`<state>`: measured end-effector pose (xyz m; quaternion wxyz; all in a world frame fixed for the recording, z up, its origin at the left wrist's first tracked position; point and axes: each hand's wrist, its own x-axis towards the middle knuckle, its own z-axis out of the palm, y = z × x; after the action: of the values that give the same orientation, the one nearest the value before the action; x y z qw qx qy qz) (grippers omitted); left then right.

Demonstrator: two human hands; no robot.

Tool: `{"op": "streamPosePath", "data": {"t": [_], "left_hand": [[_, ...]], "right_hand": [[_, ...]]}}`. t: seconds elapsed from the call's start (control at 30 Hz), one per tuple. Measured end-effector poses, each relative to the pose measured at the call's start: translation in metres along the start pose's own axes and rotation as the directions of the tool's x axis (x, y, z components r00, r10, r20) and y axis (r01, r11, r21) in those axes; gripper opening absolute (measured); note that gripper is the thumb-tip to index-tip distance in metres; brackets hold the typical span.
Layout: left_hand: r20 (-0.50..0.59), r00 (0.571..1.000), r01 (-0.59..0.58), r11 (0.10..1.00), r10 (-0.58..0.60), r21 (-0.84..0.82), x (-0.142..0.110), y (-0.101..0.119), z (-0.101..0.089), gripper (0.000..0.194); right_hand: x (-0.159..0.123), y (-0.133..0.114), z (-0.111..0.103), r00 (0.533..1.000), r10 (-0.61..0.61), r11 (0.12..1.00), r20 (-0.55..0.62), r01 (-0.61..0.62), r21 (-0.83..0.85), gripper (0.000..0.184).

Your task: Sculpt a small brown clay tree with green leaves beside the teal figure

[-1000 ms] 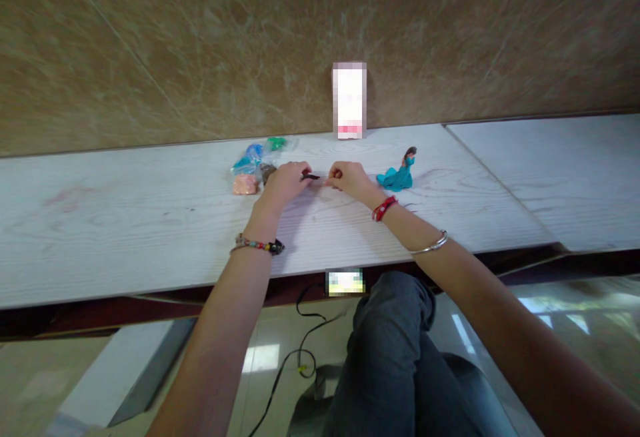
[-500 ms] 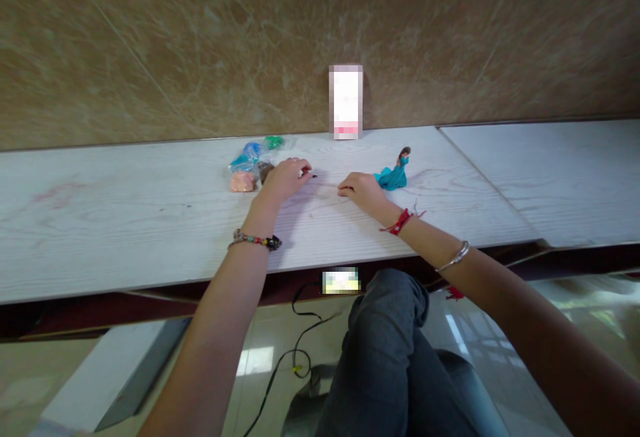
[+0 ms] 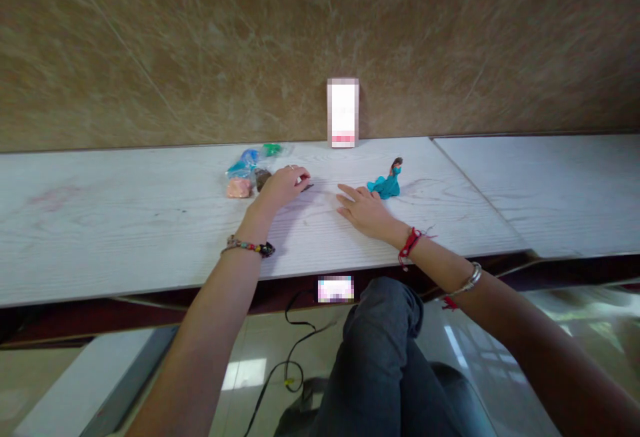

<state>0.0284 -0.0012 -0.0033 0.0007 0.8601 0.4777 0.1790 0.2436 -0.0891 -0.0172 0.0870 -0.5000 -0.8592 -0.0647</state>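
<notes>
At one o'clock from our right hand [image 3: 369,214], doll [image 3: 385,186] dressed and haired.
Right fingers wide; left hand [image 3: 283,186] narrow, grip unclear; dark strip [image 3: 309,187] separate.

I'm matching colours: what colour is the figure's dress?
The dress is turquoise, seen in the head view.

The white wood-grain counter [image 3: 125,230] has a seam [image 3: 473,187] toward the right and a reddish stain [image 3: 57,197] at left. On it cluster a peach packet [image 3: 239,188], blue packet [image 3: 244,164], green packet [image 3: 271,150] and brown lump [image 3: 263,178]. A teal figure [image 3: 387,187] stands well apart; a dark strip [image 3: 308,187] perhaps touches the surface, too small to be sure.
</notes>
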Motion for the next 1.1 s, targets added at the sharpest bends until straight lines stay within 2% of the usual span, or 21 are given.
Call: {"op": "streamPosePath", "data": {"t": [0.2, 0.4, 0.63, 0.83, 1.1], "left_hand": [[-0.033, 0.999, -0.028, 1.000, 0.028, -0.010, 0.002, 0.000, 0.001, 0.023], [-0.005, 0.999, -0.034, 0.999, 0.034, -0.039, 0.001, 0.002, 0.000, 0.024], [0.006, 0.997, -0.072, 0.997, 0.072, -0.011, 0.001, 0.004, 0.000, 0.025], [0.012, 0.998, -0.056, 0.998, 0.056, 0.010, 0.000, 0.005, -0.003, 0.025], [0.022, 0.997, -0.077, 0.997, 0.077, 0.030, 0.002, 0.006, -0.001, 0.025]], "right_hand": [[-0.018, 0.004, -0.002, 0.998, -0.035, 0.999, 0.043, 0.035, -0.008, 0.041], [-0.004, -0.006, -0.003, 1.000, 0.014, 1.000, 0.024, -0.014, -0.001, 0.043], [-0.023, -0.003, -0.002, 1.000, -0.011, 0.999, 0.009, 0.011, 0.032, 0.041], [-0.006, -0.006, 0.002, 1.000, 0.008, 0.997, -0.002, -0.007, 0.082, 0.043], [-0.025, -0.002, 0.001, 0.999, 0.022, 0.993, -0.039, -0.017, 0.116, 0.043]]}}
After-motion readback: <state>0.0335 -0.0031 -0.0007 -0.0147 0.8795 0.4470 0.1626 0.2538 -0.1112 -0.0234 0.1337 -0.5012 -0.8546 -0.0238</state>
